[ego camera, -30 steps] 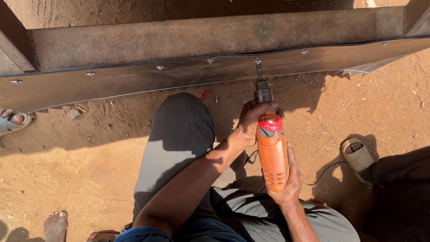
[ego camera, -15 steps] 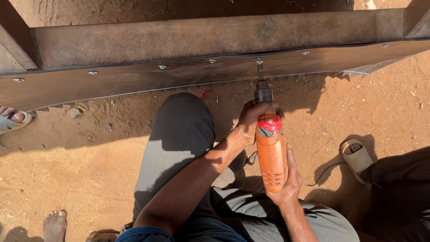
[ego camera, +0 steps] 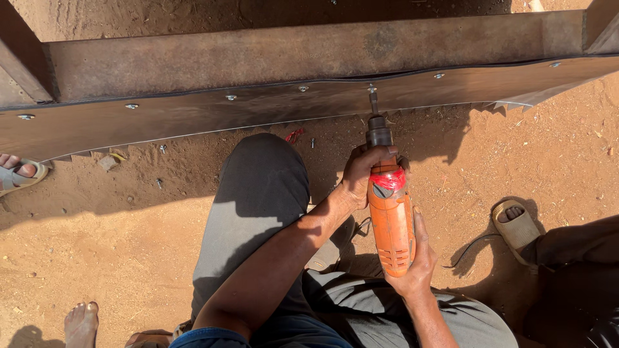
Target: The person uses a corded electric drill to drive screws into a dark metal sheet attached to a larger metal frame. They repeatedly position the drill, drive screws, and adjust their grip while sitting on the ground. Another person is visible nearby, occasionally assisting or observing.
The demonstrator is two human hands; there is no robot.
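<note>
The ground is dry red dirt (ego camera: 116, 251) in bright sun. A long brown metal sheet (ego camera: 258, 113) lies across a metal frame (ego camera: 290, 55), with a row of 6 screws along its top edge. Below the sheet, the left hand (ego camera: 364, 174) wraps tight around the front of the orange drill (ego camera: 390, 219), and the right hand (ego camera: 419, 254) grips its back end. The bit touches the sheet, as it did 1 second ago; nothing has shifted. No boxes or bowls show. A sandal (ego camera: 516, 229) lies right of the drill.
</note>
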